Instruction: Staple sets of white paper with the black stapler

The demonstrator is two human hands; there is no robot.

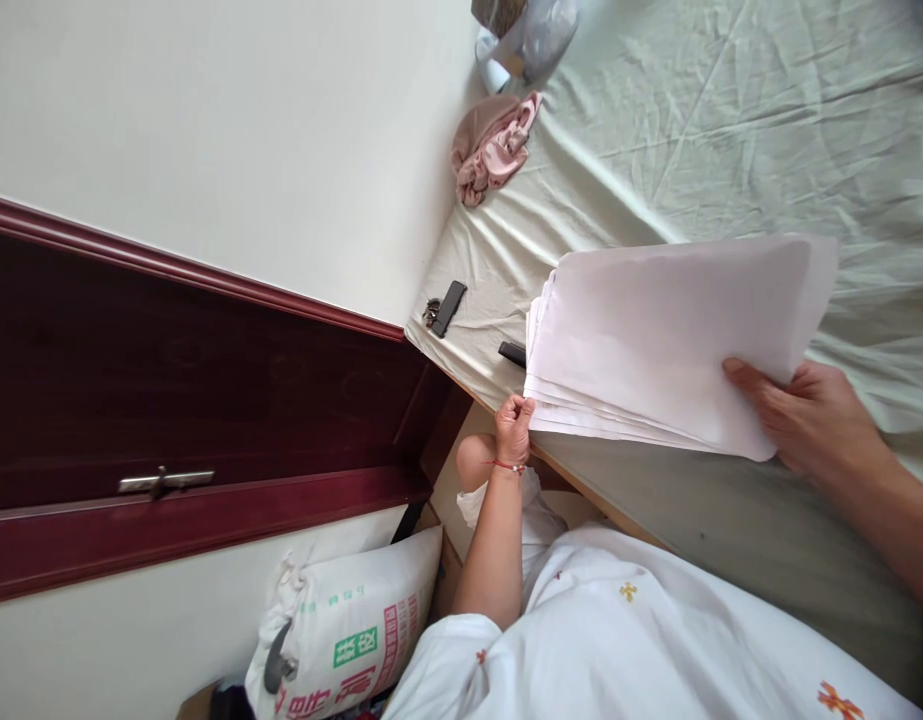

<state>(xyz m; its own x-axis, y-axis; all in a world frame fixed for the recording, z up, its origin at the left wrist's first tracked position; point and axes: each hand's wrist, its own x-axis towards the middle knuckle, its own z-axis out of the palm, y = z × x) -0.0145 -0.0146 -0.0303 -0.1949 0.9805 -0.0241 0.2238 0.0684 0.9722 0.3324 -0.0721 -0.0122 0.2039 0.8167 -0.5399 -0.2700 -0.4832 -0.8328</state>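
Observation:
A stack of white paper sheets [656, 340] is held between my two hands above the bed's edge. Its sheets fan slightly apart along the left and lower edges. My left hand [513, 425], with a red string at the wrist, pinches the stack's lower left corner. On the right side, my right hand [813, 405] grips the stack with the thumb on top and the other fingers hidden underneath. Partly covered by the paper's left edge, a small black object [513, 353] lies on the sheet.
A pale green bedsheet [626, 150] covers the bed. Along the wall lie a black object with keys [447, 308], a pink cloth [495, 150] and a clear plastic bag [547, 40]. A dark red door [168, 370] and a printed white sack [348, 620] are at left.

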